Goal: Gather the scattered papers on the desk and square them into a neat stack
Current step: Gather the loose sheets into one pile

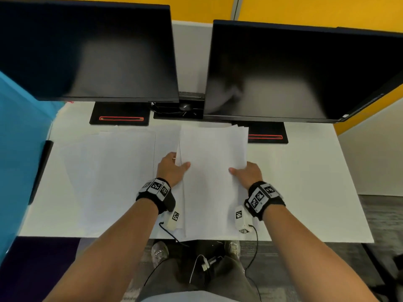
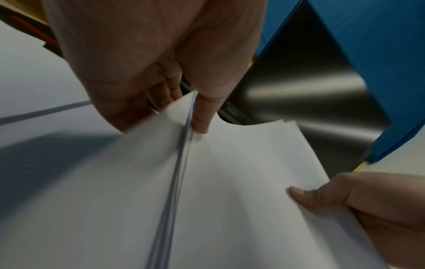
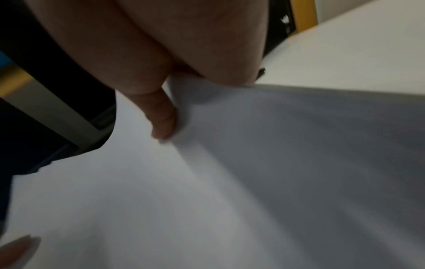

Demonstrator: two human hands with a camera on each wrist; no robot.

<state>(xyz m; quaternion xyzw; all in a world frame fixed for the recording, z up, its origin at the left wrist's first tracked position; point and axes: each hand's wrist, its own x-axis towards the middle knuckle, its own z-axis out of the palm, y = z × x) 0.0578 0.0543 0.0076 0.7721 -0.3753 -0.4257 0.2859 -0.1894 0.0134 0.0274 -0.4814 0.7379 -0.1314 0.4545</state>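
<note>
A bundle of white papers [image 1: 212,162] is held above the middle of the white desk [image 1: 305,192], its sheets slightly fanned at the far edge. My left hand [image 1: 172,168] grips the bundle's left edge, thumb on top and fingers underneath. My right hand [image 1: 247,173] grips the right edge the same way. The left wrist view shows the left thumb pressing the papers [image 2: 230,182] near their layered edge, with the right thumb at the other side. In the right wrist view, the right thumb lies on the papers [image 3: 115,200]. More loose sheets [image 1: 113,171] lie flat to the left.
Two dark monitors [image 1: 87,51] [image 1: 305,73] stand at the back on black bases [image 1: 120,114] with red stripes. A blue partition [image 1: 19,149] borders the desk's left side. Black cables hang from the wrist devices over the desk's front edge.
</note>
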